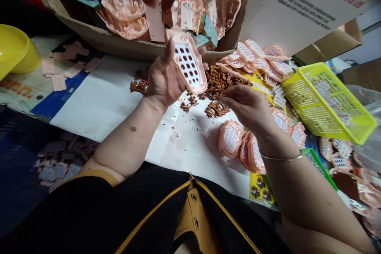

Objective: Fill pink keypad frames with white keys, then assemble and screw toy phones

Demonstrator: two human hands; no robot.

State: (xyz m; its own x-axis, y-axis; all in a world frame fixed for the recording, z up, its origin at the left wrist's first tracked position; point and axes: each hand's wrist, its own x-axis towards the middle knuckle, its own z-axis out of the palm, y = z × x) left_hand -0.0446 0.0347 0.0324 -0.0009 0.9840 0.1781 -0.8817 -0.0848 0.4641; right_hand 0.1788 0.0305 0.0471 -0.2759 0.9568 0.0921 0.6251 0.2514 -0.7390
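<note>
My left hand is closed around a pink plastic shell half with a white grid of holes set in it, like a keypad panel. It is held tilted above the white table sheet. To its right, my right hand has its fingertips pinched together at a heap of small brown plastic pieces; what lies between the fingertips is hidden. A smaller clump of brown pieces lies just below those fingertips. Stacked pink shells with white panels stand nearer to me, below my right hand.
A cardboard box full of pink shells stands at the back. Right of it lie more paneled shells and a yellow basket of small white parts. A yellow container and flat pink pieces are at the left.
</note>
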